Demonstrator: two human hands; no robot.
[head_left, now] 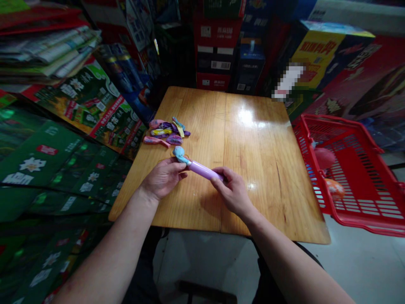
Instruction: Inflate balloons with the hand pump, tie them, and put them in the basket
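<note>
Two bare forearms [107, 253] enter from the lower edge and converge at the middle of the table. The left hand [163, 179] is closed, its thumb and fingers gathered at the neck of a small, limp blue balloon [179, 154], which appears to be grasped where it meets one end of a lilac tube [202, 170]. The exact finger contact is partly hidden. The right hand [232, 192] pinches the far end of the tube between thumb and fingertips, a light grasp rather than a clenched fist. Held this way, the tube is supported from both ends and kept clear of the table, while the left hand's position seems suited to keeping the balloon's neck seated on the tube. The wooden table [278, 211] lies directly beneath both hands, giving them a flat area in front of the body. A small pile of uninflated balloons [166, 131] in pink, purple, yellow and blue sits just beyond the left hand, within easy reach. To the right of the table stands a red plastic basket [357, 215], holding a pink balloon [324, 158] and an orange balloon [335, 188], set apart from the loose pile. Green printed cartons [47, 160] bank the left side, and stacked red cartons [215, 46] rise beyond the far edge, enclosing the work area.
</note>
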